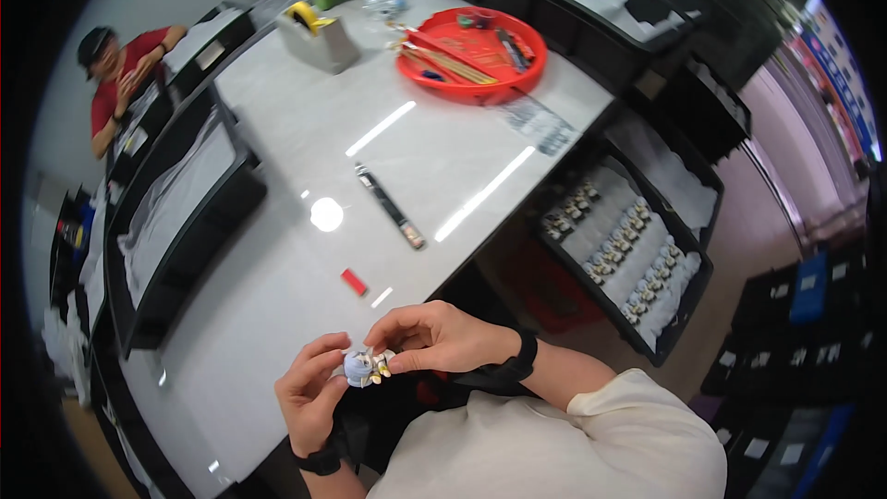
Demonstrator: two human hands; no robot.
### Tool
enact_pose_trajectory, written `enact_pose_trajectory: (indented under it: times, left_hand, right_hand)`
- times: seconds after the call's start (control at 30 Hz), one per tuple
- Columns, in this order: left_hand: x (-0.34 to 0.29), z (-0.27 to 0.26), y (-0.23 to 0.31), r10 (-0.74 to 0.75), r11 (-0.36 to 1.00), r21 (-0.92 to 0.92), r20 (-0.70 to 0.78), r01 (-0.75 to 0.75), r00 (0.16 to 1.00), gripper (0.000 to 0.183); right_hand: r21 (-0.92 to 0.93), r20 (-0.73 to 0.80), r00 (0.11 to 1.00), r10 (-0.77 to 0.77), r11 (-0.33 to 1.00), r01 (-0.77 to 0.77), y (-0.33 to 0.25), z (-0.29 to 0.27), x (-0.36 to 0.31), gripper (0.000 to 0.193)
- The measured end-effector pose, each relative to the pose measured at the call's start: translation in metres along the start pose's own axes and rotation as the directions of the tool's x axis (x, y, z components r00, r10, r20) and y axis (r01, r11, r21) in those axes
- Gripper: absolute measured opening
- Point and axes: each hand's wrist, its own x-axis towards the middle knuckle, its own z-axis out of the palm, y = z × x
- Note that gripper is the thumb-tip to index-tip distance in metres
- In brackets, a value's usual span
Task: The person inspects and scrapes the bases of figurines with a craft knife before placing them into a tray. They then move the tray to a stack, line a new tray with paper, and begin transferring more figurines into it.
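Wears a cream shirt (554, 448) and a dark band (523, 357) on each wrist. Holds a little toy figure (358, 368) in front, by the near edge of the white counter (263, 305). Pinches its round, pale blue head with the thumb and fingers of the left hand (312, 393), and its white and yellow end with the thumb and finger of the right hand (445, 337). Just past the hands, has a small red block (353, 282) on the counter. A bit past that, has a black stick (390, 206) with shiny ends, lying at a slant. Off to the right, beside the counter, has a black tray (602, 300) with rows of little figures (619, 242) on white cloth (586, 237). Off to the left, has a long black bin (199, 238) with white cloth inside. Toward the far side, has a round red tray (462, 90) with sticks (462, 66) and small tools (513, 49) in it, and to the left of it a gray tape holder (323, 48) with a yellow roll (303, 14). Farthest off, to the left, has a person (108, 97) in a red shirt (103, 109) and dark cap (93, 44) by another black bin (222, 42).
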Motion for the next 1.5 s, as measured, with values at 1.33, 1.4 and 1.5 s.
enact_pose_trajectory:
  times: [1.33, 1.4, 1.5]
  left_hand:
    - [0.026, 0.011, -0.037, 0.243, 0.730, 0.681, -0.328, 0.050, 0.913, 0.011]
    - [0.027, 0.012, -0.036, 0.250, 0.723, 0.689, -0.317, 0.041, 0.915, 0.011]
    - [0.027, 0.018, -0.037, 0.254, 0.724, 0.689, -0.311, 0.033, 0.916, 0.011]
  right_hand:
    - [-0.722, -0.683, 0.677, -0.274, 0.108, -0.684, 0.026, -0.282, -0.164, 0.032]
    - [-0.698, -0.704, 0.639, -0.312, 0.135, -0.703, 0.031, -0.276, -0.165, 0.031]
    - [-0.640, -0.719, 0.463, -0.519, 0.234, -0.732, 0.030, -0.289, -0.175, 0.036]
